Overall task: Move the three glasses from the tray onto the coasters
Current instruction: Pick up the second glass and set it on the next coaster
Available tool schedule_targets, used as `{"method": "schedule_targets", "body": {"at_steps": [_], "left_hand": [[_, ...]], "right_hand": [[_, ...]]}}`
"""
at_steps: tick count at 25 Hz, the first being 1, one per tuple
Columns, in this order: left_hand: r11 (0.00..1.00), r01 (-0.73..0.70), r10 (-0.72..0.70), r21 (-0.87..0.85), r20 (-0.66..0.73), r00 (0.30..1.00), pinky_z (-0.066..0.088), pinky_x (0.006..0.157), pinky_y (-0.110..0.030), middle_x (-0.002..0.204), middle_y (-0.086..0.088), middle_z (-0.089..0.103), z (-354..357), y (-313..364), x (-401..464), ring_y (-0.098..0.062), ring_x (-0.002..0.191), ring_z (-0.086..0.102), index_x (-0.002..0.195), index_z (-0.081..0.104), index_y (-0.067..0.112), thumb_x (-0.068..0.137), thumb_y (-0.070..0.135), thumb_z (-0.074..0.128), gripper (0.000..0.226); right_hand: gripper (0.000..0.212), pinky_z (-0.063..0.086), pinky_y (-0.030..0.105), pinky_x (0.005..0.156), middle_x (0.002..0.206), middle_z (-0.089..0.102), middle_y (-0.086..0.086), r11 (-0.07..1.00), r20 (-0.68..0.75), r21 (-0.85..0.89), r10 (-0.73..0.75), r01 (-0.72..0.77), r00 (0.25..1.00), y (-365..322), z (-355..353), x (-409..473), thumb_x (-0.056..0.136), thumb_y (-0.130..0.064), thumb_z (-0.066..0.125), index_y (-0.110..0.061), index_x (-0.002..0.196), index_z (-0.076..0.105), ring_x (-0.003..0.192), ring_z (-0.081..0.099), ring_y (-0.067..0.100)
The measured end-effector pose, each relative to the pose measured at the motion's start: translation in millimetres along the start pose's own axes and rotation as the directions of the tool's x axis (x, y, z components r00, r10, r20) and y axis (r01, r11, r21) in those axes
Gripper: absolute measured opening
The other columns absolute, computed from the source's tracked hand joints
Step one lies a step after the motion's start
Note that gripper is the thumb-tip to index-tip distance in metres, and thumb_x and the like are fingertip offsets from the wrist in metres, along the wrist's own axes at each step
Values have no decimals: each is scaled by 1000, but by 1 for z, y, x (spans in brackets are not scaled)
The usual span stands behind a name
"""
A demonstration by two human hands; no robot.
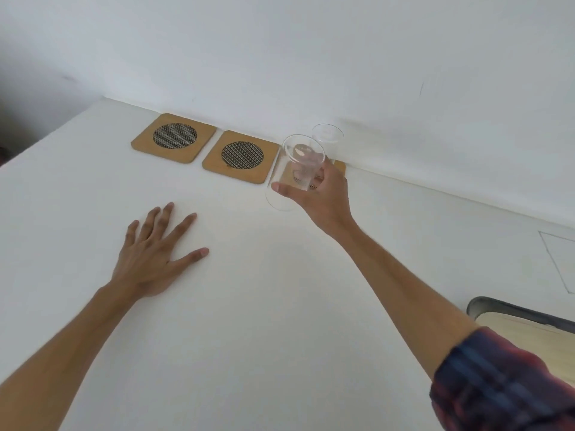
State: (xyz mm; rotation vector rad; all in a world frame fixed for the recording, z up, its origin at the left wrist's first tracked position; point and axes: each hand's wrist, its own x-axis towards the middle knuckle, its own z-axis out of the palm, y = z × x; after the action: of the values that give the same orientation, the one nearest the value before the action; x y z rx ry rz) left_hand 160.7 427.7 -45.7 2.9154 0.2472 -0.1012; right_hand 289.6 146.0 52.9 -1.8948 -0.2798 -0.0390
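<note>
Your right hand (pixel 317 194) grips a thin, fragile, slippery glass (pixel 295 172) mid-wall, near the middle coaster (pixel 241 157); your left hand (pixel 155 253) rests spread, empty.

Glass (pixel 295 172) in right hand (pixel 320 200)

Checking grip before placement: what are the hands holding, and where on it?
The right hand holds a clear glass around its lower side wall. The left hand lies flat on the table, holding nothing.

Tan coasters (pixel 241 157) (black mesh centres), clear glass (pixel 295 172), white table (pixel 280 306), plaid sleeve (pixel 504 381)
</note>
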Motion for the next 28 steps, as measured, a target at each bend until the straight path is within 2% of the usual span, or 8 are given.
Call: {"method": "schedule_targets", "body": {"at_steps": [2,5,7,9,13,18,23,28], "left_hand": [[1000,13,-13,9,1,1000,-1,124,-48,170,1,-6,0,-1,4,-20,156,-8,155,0,50,73,92,2,92],[1000,8,-8,10,-6,1000,-2,125,-47,170,2,-6,2,-2,4,-19,156,-8,154,-2,52,72,93,0,92],[1000,9,-9,1,-14,1000,-2,125,-46,170,4,-6,2,-3,5,-18,156,-9,153,-3,53,73,93,1,91],[1000,10,-9,9,-11,1000,-3,125,-46,170,5,-7,2,-2,4,-17,155,-10,153,-5,53,73,93,1,90],[1000,9,-8,5,-8,1000,-3,125,-46,170,5,-8,1,-1,4,-17,155,-11,152,-6,52,73,92,1,89],[1000,6,-5,15,-12,1000,-4,125,-46,169,6,-10,1,-2,4,-17,155,-13,150,-11,53,71,93,-3,89],[1000,-2,2,2,-17,1000,-5,125,-46,169,5,-10,1,-3,4,-17,155,-13,151,-8,53,73,92,0,88],[1000,-1,1,6,-22,1000,-6,125,-45,169,7,-12,2,-2,4,-15,154,-15,148,-14,55,72,92,-1,85]], "right_hand": [[58,56,39,94,110,71,-2,1000,-6,14,-7,7,1000,3,15,23,63,-29,96,-32,104,55,110,68,17],[56,54,28,90,101,68,-11,1000,-13,11,-21,21,1000,8,39,58,61,-27,96,-38,95,52,104,68,15],[57,55,28,88,104,71,-4,1000,-39,-10,-3,2,999,15,54,80,60,-29,97,-28,102,58,105,68,19],[69,56,37,91,107,70,-1,999,-45,-33,27,-29,999,22,69,96,58,-33,96,-16,115,60,106,68,21],[76,54,39,94,105,68,-4,993,-54,-114,36,-41,998,35,91,119,60,-40,94,-12,121,59,104,68,19],[78,53,37,92,113,69,2,984,-8,-174,30,-31,1000,40,109,135,63,-48,90,-16,125,56,105,66,18],[72,47,31,81,111,67,-1,975,17,-219,36,-31,999,34,123,147,65,-46,90,-20,122,55,102,67,19],[71,51,35,87,114,65,-2,968,29,-250,47,-39,998,28,132,156,69,-46,87,-19,125,52,99,65,17]]}}
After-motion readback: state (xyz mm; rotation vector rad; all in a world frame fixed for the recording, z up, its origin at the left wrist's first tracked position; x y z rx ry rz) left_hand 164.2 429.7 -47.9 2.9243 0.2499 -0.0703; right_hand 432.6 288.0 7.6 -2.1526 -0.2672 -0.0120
